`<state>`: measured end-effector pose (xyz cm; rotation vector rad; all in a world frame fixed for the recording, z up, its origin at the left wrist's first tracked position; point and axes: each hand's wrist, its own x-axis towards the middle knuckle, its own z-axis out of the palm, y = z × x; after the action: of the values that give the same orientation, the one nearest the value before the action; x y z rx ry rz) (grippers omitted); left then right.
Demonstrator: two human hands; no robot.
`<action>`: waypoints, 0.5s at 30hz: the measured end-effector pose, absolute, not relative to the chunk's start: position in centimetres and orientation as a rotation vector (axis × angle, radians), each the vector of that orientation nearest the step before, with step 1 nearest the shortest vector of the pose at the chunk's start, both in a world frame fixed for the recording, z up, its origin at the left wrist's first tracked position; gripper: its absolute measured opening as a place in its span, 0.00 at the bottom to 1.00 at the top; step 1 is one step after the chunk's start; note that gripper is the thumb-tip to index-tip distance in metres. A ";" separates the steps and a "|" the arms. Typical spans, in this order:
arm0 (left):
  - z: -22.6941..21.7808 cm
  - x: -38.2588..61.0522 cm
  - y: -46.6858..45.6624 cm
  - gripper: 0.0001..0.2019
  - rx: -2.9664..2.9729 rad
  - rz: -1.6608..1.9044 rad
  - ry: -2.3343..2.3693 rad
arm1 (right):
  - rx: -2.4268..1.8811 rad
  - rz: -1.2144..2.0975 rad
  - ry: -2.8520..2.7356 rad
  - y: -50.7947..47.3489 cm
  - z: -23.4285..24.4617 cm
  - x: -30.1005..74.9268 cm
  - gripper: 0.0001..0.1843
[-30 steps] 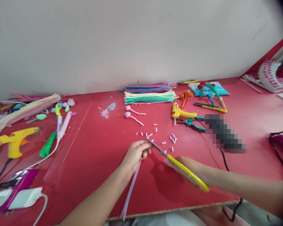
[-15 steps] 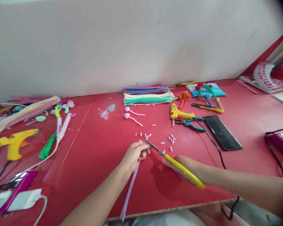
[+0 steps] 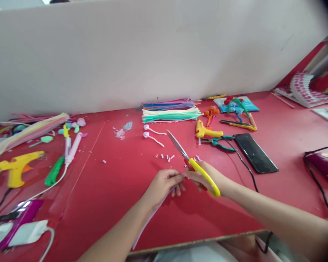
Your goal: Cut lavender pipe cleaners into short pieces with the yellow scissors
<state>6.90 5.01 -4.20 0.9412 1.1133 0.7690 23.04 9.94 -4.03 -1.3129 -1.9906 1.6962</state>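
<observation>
My left hand (image 3: 162, 185) pinches lilac pipe cleaners (image 3: 147, 224), whose long ends trail down toward the table's front edge. My right hand (image 3: 209, 175) grips yellow-handled scissors (image 3: 178, 145), their blades pointing up and to the left, away from the pipe cleaners. The fingertips of both hands meet at the upper end of the lilac strands; which of them pinch it there is hard to see. Short cut pieces (image 3: 168, 158) lie just beyond my hands, and more are partly covered by the scissors. Farther back rest two lilac pipe-cleaner buds (image 3: 147, 135) on stems.
Pipe-cleaner bundles (image 3: 171, 114) lie along the wall. At right are a yellow glue gun (image 3: 207, 130), teal-handled pliers (image 3: 218, 143), a black phone (image 3: 255, 153) and a cable. Another glue gun (image 3: 18, 165), a green-handled tool (image 3: 54, 171) and a purple power strip (image 3: 24, 222) occupy the left.
The scissors have swung up, away from the strands. My right hand has shifted left to meet my left fingertips. A small cut piece now lies farther left on the table.
</observation>
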 end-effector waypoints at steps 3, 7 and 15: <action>-4.0 7.1 4.8 0.12 0.946 0.728 1.117 | -1.322 1.707 -2.009 9.8 -4.4 22.8 0.16; -4.2 7.2 4.6 0.12 0.939 0.731 1.142 | -1.338 1.579 -2.138 9.7 -4.4 23.1 0.13; -4.6 7.3 4.6 0.13 0.966 0.698 1.156 | -1.346 1.275 -2.358 9.9 -4.5 23.2 0.10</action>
<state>7.29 4.59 -4.64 0.9661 1.1558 0.6975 23.21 9.91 -4.49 -1.3464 -2.3575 1.2748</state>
